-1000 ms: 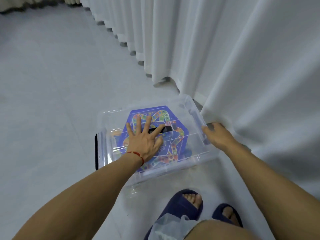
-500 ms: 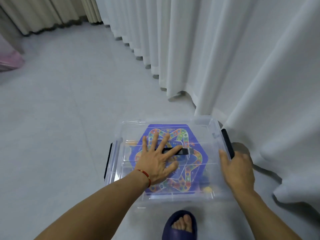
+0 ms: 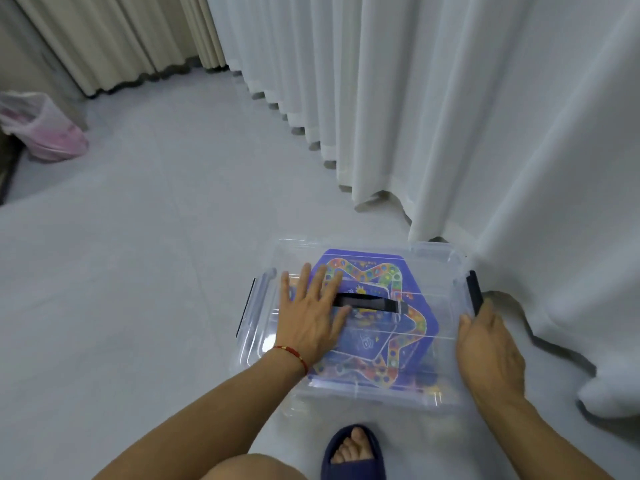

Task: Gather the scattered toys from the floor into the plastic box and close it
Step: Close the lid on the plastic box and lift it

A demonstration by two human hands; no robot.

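Left hand [image 3: 311,320] presses flat on the clear lid [image 3: 426,320]; right hand [image 3: 490,351] curls over the box's black side latch [image 3: 473,292]. White curtain [image 3: 450,116] drapes beside; pink bag [image 3: 48,128] lies far left.

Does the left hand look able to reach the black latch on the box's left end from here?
Probably yes: the left hand lies flat on the lid, and nothing stands between it and the left latch.

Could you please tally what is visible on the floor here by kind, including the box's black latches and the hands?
Clear plastic box with lid on: 1
Black side latches: 2
Black lid handle: 1
Purple game board inside: 1
Pink bag: 1
Navy slipper: 1
Hands, left hand and right hand: 2
Total: 9
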